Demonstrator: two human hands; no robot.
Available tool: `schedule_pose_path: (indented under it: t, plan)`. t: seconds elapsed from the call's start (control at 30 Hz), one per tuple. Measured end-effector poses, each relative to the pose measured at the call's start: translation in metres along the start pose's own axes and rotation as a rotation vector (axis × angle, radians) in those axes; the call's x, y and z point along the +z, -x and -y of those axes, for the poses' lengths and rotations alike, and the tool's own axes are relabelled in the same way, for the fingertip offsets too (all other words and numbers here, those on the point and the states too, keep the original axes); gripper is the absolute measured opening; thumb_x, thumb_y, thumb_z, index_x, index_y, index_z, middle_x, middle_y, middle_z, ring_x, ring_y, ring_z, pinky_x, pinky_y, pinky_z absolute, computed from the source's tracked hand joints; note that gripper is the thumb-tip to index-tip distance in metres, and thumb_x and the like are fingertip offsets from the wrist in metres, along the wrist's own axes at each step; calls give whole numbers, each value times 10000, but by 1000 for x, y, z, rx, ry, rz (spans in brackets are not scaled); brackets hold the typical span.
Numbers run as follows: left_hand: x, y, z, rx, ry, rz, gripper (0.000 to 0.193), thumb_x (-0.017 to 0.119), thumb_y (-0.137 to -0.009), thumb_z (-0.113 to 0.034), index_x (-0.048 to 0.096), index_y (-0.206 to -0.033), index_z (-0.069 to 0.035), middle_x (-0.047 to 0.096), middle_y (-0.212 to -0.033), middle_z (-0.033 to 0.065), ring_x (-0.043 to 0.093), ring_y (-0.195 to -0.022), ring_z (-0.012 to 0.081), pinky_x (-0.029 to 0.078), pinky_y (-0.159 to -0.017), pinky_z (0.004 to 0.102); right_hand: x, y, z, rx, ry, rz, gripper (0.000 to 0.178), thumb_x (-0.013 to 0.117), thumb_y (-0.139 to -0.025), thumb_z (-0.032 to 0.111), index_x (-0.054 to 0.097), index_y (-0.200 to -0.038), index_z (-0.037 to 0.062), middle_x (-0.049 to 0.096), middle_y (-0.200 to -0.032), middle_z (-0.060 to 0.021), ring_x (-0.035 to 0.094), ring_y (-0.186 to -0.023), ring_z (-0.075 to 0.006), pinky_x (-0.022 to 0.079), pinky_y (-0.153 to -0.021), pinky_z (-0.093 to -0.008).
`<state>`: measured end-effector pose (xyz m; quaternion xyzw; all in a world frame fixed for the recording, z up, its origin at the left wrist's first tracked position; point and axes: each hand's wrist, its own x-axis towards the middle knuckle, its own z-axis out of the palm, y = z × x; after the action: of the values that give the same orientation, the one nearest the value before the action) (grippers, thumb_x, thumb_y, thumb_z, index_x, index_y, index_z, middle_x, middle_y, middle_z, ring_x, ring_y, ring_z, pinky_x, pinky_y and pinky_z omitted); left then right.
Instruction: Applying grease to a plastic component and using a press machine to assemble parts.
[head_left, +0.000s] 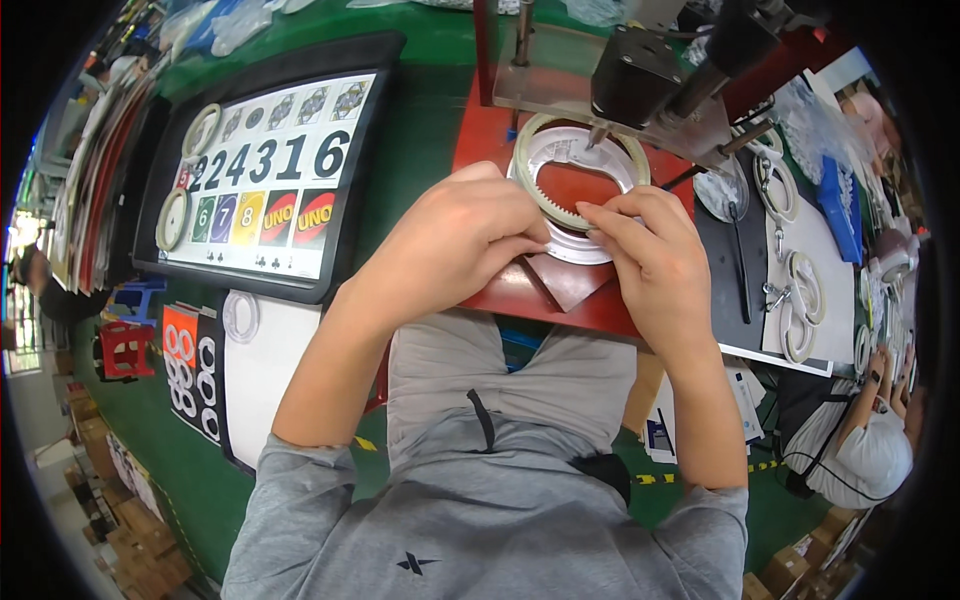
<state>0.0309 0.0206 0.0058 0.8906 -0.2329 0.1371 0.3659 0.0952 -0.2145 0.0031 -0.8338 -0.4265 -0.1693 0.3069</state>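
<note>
A cream ring (pixel 637 150) with fine teeth along part of its near inner edge sits on a white round base (pixel 583 251), over a red plate. At the ring's near left side is my left hand (pixel 462 240), its thumb and fingers pinched together on the edge. My right hand (pixel 655 245) pinches the near right part of the same edge with thumb and forefinger. The fingers partly cover the rim. Above the ring hangs a press-like machine with a black motor (pixel 637 75) and a metal tip (pixel 598 134) reaching down inside the ring.
On the left, a black-framed board (pixel 300 258) carries a printed sheet and two cream rings. Metal-linked rings (pixel 800 290) lie on a white sheet at right, near a blue bin (pixel 838 210). A red stool (pixel 127 350) stands far left; another person (pixel 850 450) sits lower right.
</note>
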Motion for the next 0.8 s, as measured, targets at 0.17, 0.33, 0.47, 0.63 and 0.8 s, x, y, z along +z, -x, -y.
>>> schedule_pose_path:
  t: [0.17,0.33,0.47,0.63,0.8]
  plan:
    - [4,16,-13,57,-255,-75,235,808,-809,-79,770,-1039,-45,668,-1206,123,645,-1015,328,537,-872,405,-2,-1,-1,-11,4,18,266,765,-776,3,777,-1038,52,676,-954,-70,654,-961,-282,535,-832,-406]
    - [23,33,-22,-15,-257,-160,350,805,-813,-90,736,-1154,-48,678,-1187,120,651,-1175,340,565,-951,428,-1,-2,0,-35,3,36,282,780,-774,6,775,-1053,50,683,-967,-80,657,-970,-291,533,-839,-412]
    - [24,30,-19,-35,-165,-224,349,788,-829,-72,716,-1166,-24,682,-1200,123,667,-1160,325,565,-952,419,-2,0,0,-62,66,39,296,797,-773,21,776,-1066,58,691,-968,-73,661,-979,-285,522,-828,-404]
    - [29,38,-15,-49,-112,-236,327,753,-848,-30,714,-1173,-23,669,-1236,130,657,-1185,328,556,-970,433,-1,1,11,-89,199,42,282,791,-799,40,781,-1078,80,691,-962,-55,661,-973,-266,487,-798,-381]
    - [34,45,-18,-127,-109,-286,406,730,-854,4,714,-1256,-45,639,-1301,152,624,-1240,347,522,-1020,447,0,4,22,-69,216,44,278,789,-809,42,784,-1083,89,689,-954,-48,651,-941,-260,474,-785,-378]
